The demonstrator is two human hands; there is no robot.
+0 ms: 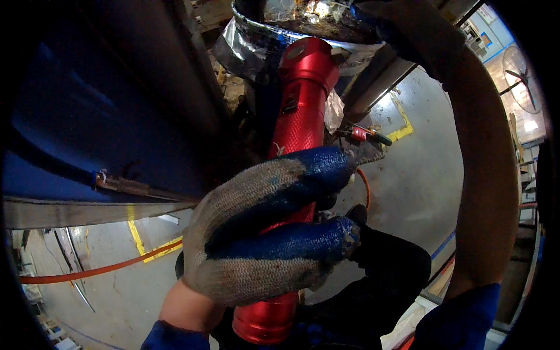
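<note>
My left hand (262, 233), in a grey knit glove with blue-coated fingers, is wrapped round a red metal flashlight (299, 122). The flashlight slants upward, its wide head close to a round, dark-rimmed container (233, 49). Shiny silver wrapping covers the container's side, and its inside looks dark, wet and glossy. My right arm reaches up along the right side. At the top, my right hand (396, 26) is dark, beside the container's rim; its fingers are too shadowed to make out.
A large blue panel (105, 116) fills the left, with a hose fitting (122, 184) along it. An orange hose (99, 271) crosses the grey floor (431, 169), which has yellow markings. A red-and-dark tool (367, 135) lies beyond my left hand. A fan (521, 80) stands far right.
</note>
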